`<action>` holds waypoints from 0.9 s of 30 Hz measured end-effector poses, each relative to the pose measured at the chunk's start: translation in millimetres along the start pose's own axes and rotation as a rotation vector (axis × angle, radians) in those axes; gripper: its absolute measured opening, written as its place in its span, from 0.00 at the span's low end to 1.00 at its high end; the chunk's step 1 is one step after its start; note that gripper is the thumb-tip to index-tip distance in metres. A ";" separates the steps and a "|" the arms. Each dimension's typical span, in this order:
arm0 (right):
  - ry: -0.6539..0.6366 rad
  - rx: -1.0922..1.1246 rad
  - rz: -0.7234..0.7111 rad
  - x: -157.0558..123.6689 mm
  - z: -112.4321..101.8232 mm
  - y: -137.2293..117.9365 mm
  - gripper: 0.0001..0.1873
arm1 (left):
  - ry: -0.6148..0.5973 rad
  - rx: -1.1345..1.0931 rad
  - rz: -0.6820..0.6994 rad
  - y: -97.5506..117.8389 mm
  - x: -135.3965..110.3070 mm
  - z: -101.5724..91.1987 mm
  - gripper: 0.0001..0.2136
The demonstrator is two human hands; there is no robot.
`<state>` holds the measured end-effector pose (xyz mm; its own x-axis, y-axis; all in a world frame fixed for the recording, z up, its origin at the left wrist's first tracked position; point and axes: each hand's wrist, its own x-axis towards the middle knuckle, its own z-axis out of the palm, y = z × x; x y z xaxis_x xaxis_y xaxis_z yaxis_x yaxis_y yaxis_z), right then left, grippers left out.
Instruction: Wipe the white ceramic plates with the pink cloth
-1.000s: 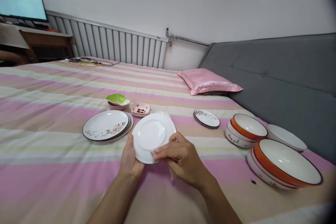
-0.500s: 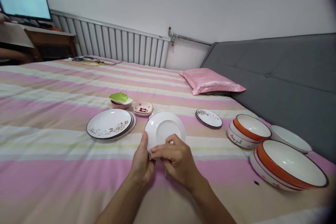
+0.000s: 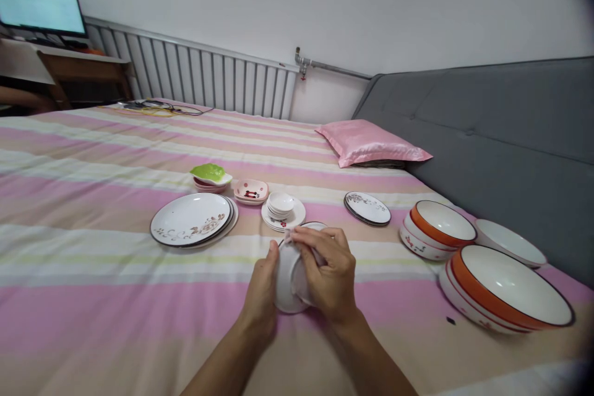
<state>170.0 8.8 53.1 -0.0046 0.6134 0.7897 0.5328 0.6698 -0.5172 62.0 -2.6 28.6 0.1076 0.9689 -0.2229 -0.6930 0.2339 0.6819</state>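
A white plate is held tilted above the bed, its underside toward me. My left hand grips its left edge, thumb along the rim. With bent fingers my right hand pinches a thin white wipe against the plate's far rim; whether it is cloth or tissue I cannot tell. Just beyond stand small white dishes stacked on saucers. Flower-patterned plates lie piled to the left, and smaller ones to the right.
Pink dishes and a green leaf-shaped dish sit at the back. On the right are orange-banded bowls and a white bowl. A pink pillow leans near the grey headboard. Cables lie at the far left.
The plate has tipped and come lower and nearer, uncovering the small stacked dishes behind it. My right hand has moved up to its far rim, and the white wipe now shows.
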 end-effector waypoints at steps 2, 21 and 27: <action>0.054 -0.028 0.037 0.9 -0.9 3.7 0.11 | -0.006 0.054 0.029 -1.0 -0.1 -0.1 0.21; 0.152 -0.139 0.001 0.2 0.7 19.6 0.13 | -0.028 -0.078 -0.005 -0.2 -2.2 3.9 0.20; -0.090 -0.069 -0.169 -4.8 6.7 3.3 0.16 | -0.010 -0.272 -0.024 2.0 -1.6 4.6 0.13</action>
<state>166.1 10.8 45.4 -0.1731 0.5314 0.8292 0.5748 0.7382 -0.3531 63.7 -3.3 33.5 0.1327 0.9643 -0.2290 -0.8558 0.2280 0.4643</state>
